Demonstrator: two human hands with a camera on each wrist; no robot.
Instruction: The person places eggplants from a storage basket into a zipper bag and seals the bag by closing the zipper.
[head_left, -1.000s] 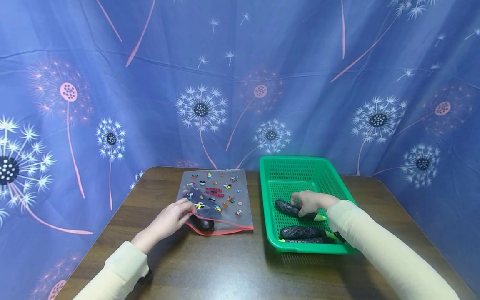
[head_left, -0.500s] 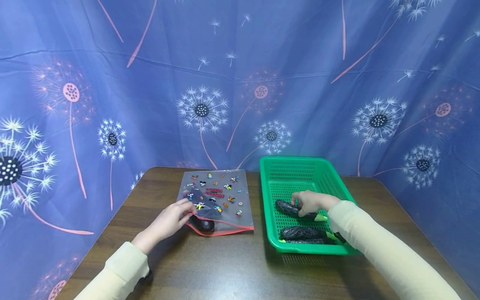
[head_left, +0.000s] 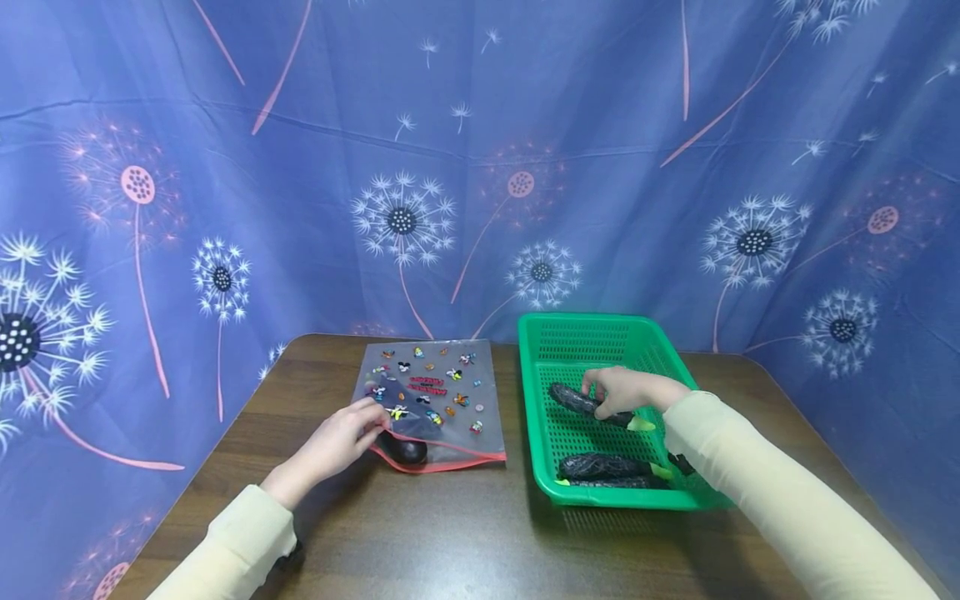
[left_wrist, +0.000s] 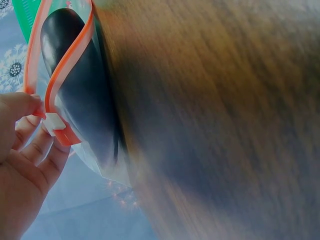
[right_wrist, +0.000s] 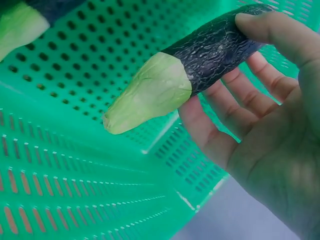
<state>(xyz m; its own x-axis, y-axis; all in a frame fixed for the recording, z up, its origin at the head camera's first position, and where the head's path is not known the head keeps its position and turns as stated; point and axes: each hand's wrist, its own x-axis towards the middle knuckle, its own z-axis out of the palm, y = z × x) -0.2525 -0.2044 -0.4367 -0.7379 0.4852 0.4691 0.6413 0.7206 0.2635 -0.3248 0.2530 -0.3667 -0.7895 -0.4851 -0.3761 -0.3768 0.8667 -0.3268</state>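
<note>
Higher now, the right hand (head_left: 627,392) grips a wrinkled, perhaps wrapped eggplant (right_wrist: 185,72); left hand (head_left: 341,435) pinches a clear bag (head_left: 457,404).

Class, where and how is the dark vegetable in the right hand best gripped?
The vegetable is probably best gripped mid-body, from above, closing across its width: it is long and narrow, and walls of the green basket rise around it.
</note>
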